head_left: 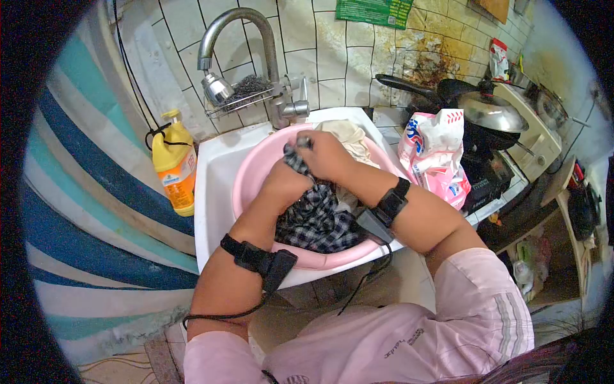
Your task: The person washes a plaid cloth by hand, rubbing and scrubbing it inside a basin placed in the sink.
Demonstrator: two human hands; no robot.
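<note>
Over a pink basin (pixel 242 185) set in a white sink (pixel 214 211), both my hands are closed on a black-and-white checked cloth (pixel 320 217), which looks like a garment. My left hand (pixel 288 182) grips a bunched part of it near the basin's middle. Just above and to the right, my right hand (pixel 325 153) holds another gathered fold, close to the left hand. The rest of the checked cloth lies heaped in the basin below my wrists. A cream-coloured cloth (pixel 348 136) sits at the basin's back right, partly behind my right forearm.
A curved metal faucet (pixel 272 57) rises behind the basin, beside a wire rack with a scouring pad (pixel 251 88). At the left stands a yellow jug (pixel 174 166). On the right are a pink-and-white bag (pixel 436 157), a lidded pan (pixel 492 115) and a stove (pixel 489 185).
</note>
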